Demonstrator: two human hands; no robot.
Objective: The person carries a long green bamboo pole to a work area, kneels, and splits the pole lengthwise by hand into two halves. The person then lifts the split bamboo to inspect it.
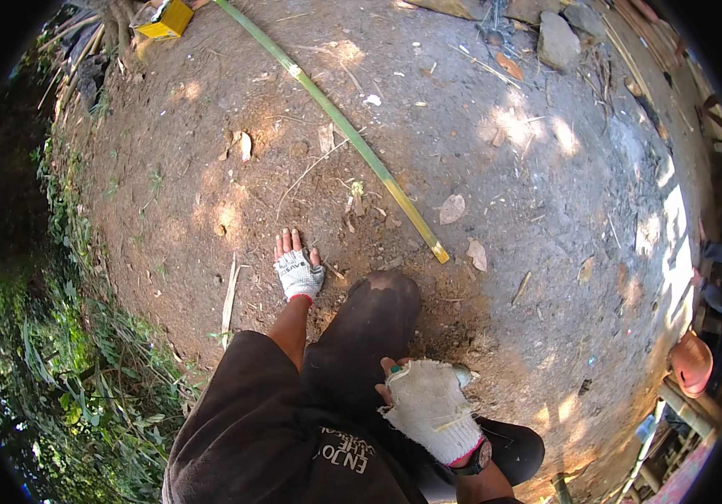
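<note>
My left hand (pixel 298 269), in a white fingerless glove with a red cuff, rests palm down on the brown soil with its fingers stretched out. Close to my lap, my right hand (pixel 433 407) wears a worn off-white glove and is curled around something. Only a pale rounded end and a bit of teal stick out past the fingers, so its kind is hidden. A long green bamboo pole (pixel 327 104) lies slantwise on the ground ahead of me. Its yellowish near end (pixel 438 252) stops just beyond my knee (pixel 382 294), apart from both hands.
Dry leaves (pixel 451 208) are scattered on the dirt. At the far left stands a yellow box (pixel 165 18); a grey stone (pixel 557 42) sits at the far right. Green plants (pixel 105 378) border the left side. An orange-red rounded object (pixel 691 364) and bamboo pieces (pixel 687 410) are at the right edge.
</note>
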